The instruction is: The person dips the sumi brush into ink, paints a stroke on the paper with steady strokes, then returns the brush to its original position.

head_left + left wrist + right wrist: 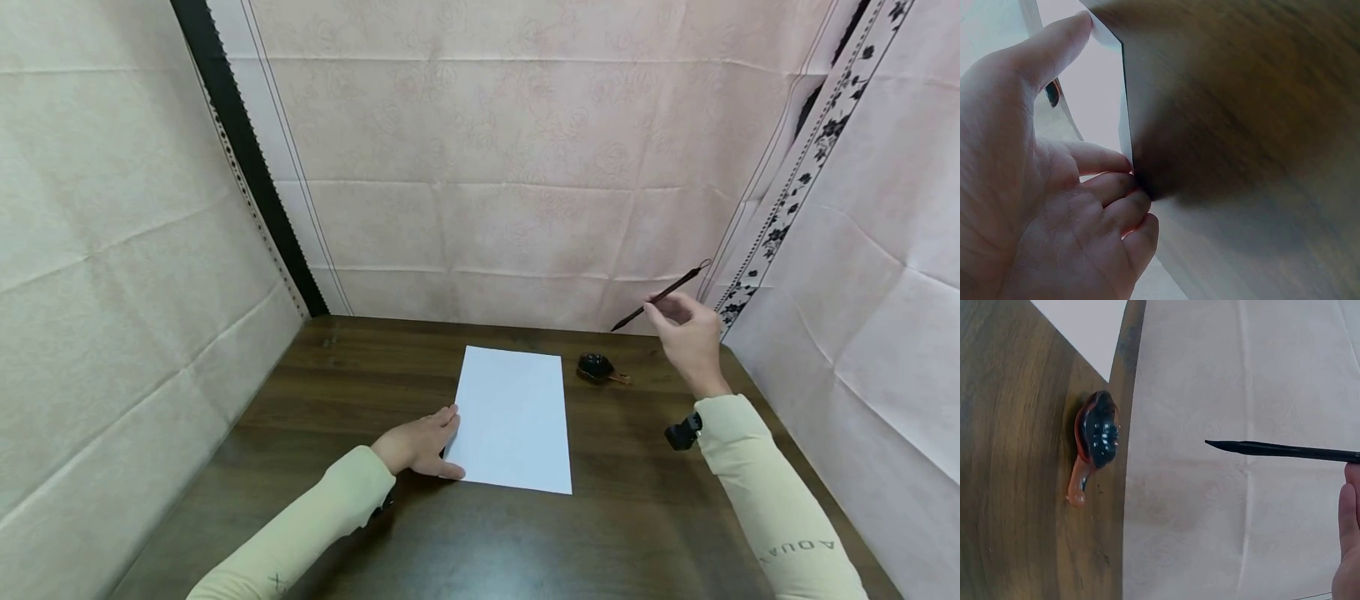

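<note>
A sheet of white paper (517, 421) lies on the wooden table. My left hand (422, 445) rests at its lower left edge; in the left wrist view the thumb and fingertips of that hand (1054, 181) touch the paper's border. Up at the right, my right hand (690, 340) pinches a dark writing brush (678, 284) by its handle. The brush slants in the air, its pointed black tip (1225, 445) low and to the left, a hanging loop at the upper end. Below the tip sits a small glossy black dish (595, 365) with a brown stem-like handle.
Pale patterned cloth (480, 167) hangs behind the table, with more cloth at the left (112, 292) and right (877, 292). The brown tabletop (480, 550) extends in front of the paper. Both wrists carry small black devices, such as the right one (683, 432).
</note>
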Available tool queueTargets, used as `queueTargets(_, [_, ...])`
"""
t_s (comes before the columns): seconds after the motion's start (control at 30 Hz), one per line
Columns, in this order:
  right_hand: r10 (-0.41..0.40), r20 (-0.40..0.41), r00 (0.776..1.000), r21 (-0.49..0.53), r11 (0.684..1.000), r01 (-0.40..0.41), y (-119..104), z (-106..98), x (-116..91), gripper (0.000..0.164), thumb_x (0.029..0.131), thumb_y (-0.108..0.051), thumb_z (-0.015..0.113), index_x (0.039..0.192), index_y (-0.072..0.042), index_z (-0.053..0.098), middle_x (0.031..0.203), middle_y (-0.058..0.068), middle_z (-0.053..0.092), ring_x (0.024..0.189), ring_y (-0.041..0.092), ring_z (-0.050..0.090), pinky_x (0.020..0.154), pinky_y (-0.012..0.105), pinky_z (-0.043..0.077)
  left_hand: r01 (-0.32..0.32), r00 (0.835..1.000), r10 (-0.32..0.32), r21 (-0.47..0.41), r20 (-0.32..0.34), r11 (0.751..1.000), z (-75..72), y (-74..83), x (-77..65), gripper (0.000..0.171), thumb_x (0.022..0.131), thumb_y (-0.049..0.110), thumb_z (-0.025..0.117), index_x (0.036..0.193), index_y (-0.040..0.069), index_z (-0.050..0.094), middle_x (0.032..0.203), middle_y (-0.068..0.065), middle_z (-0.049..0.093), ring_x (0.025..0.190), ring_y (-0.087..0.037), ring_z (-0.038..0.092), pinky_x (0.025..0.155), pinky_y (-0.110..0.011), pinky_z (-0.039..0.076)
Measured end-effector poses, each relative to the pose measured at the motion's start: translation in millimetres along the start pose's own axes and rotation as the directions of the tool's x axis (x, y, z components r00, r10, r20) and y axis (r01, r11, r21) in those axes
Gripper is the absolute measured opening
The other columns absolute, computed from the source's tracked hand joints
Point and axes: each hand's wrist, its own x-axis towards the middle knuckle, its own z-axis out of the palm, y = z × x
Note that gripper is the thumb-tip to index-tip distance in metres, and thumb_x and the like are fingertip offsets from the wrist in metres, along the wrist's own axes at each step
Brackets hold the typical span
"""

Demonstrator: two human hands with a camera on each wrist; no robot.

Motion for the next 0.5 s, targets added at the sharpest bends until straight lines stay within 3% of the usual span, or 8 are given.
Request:
queueTargets(0.27, [0.084, -0.032, 0.996, 0.000, 0.997, -0.084, -7.6, 1.8, -12.1, 0.017, 0.095, -0.003, 0.076, 0.107, 0.008, 0.077, 0.107, 0.031, 0.077, 0.082, -0.005, 0.072, 0.072, 0.007, 0.052, 0.004, 1.000, -0.004, -0.005, -0.002, 1.000, 0.7, -1.1, 0.8, 0.102, 0.095, 0.059, 0.071, 0.166, -0.001, 0.027, 0.177, -0.016, 0.019, 0.165, -0.030, 0.021, 0.132, -0.045, 0.028])
queueTargets(0.5, [0.197, -0.040, 0.980, 0.054, 0.979, -0.194, -0.5, 3.3, -24.0, 0.024, 0.095, -0.007, 0.077, 0.111, 0.011, 0.075, 0.102, 0.012, 0.082, 0.082, -0.007, 0.072, 0.074, 0.006, 0.054, 0.008, 1.000, -0.008, -0.009, -0.005, 1.000, 0.8, -0.3, 0.1, 0.103, 0.095, 0.060, 0.072, 0.166, 0.000, 0.027, 0.177, -0.015, 0.019, 0.165, -0.029, 0.021, 0.132, -0.045, 0.029])
